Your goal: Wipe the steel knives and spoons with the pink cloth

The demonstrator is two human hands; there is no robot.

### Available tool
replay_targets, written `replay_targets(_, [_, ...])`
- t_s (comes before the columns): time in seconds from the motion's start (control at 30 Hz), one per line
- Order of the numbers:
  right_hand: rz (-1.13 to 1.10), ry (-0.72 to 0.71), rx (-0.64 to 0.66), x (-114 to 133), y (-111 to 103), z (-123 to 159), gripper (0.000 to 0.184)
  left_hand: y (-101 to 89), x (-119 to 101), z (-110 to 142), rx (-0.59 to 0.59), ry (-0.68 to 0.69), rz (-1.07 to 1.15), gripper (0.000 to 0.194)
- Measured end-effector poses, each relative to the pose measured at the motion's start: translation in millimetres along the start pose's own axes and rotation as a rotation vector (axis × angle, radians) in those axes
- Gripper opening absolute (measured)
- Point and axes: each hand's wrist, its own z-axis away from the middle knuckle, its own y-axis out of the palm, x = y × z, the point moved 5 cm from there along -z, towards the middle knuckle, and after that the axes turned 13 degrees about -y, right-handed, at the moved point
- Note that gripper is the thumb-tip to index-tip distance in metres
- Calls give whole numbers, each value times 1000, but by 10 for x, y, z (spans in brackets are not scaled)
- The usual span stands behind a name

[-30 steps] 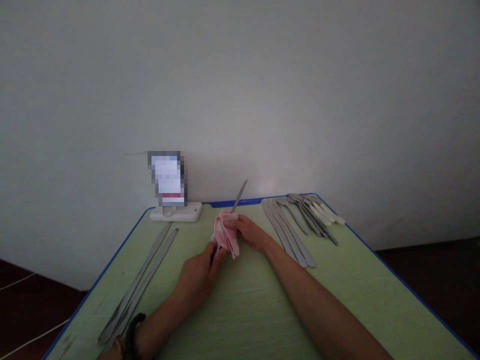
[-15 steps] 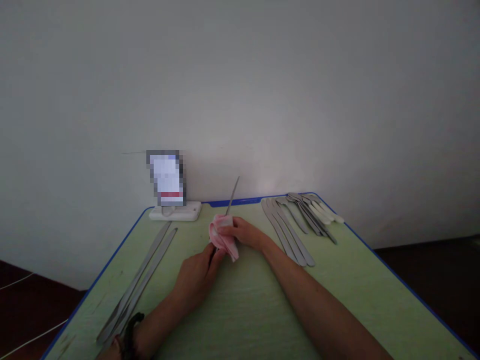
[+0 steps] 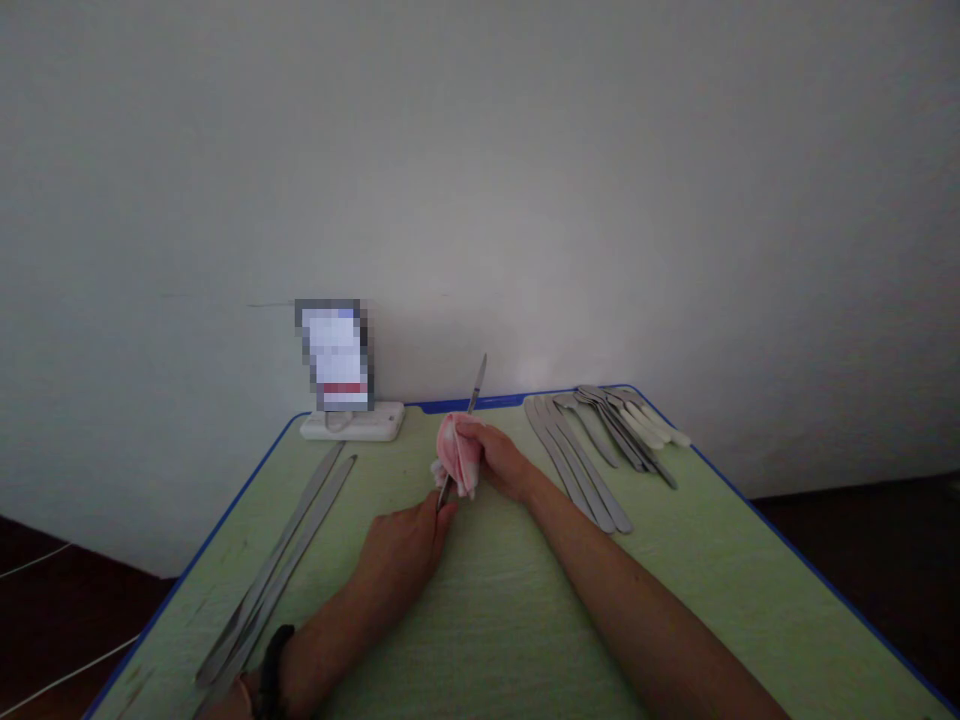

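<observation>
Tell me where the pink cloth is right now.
In the head view, the cloth is near centre, gripped by the right hand around the knife, just beyond the left hand.

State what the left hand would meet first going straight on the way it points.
Likely the pink cloth, held around the knife by the right hand just ahead of the left hand, though the gap is hard to judge.

You have a crumpled pink-and-white cloth (image 3: 456, 450) and a slim silver-grey metal knife (image 3: 478, 387) at the frame's centre, a flat, streaked pale-green tabletop (image 3: 487, 620) with a blue rim (image 3: 502, 403) below, and slim white handles (image 3: 654, 424) among silver-grey metal cutlery (image 3: 616, 430) at right.
</observation>
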Motion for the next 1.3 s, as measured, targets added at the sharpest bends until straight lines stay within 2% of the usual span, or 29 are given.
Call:
replay_targets(0.2, [-210,150,-14,41,36,37,36,20,35,-8,-4,37,108,33])
replay_targets(0.3, [-260,169,-62,66,13,37,34,13,74,-16,-26,84,293,33])
replay_targets(0.47, [-341,161,-86,96,16,34,27,17,111,-12,11,144,589,43])
replay_targets(0.67, [-361,144,-91,129,42,53,20,23,100,-16,47,151,635,38])
replay_targets(0.97, [-402,186,-60,122,78,76,29,2,82,12,76,185,681,37])
replay_targets(1.07, [-457,190,-30,136,102,79,35,3,80,23,112,223,741,39])
replay_targets(1.3, [-564,157,-12,222,132,111,28,36,71,19,222,286,854,49])
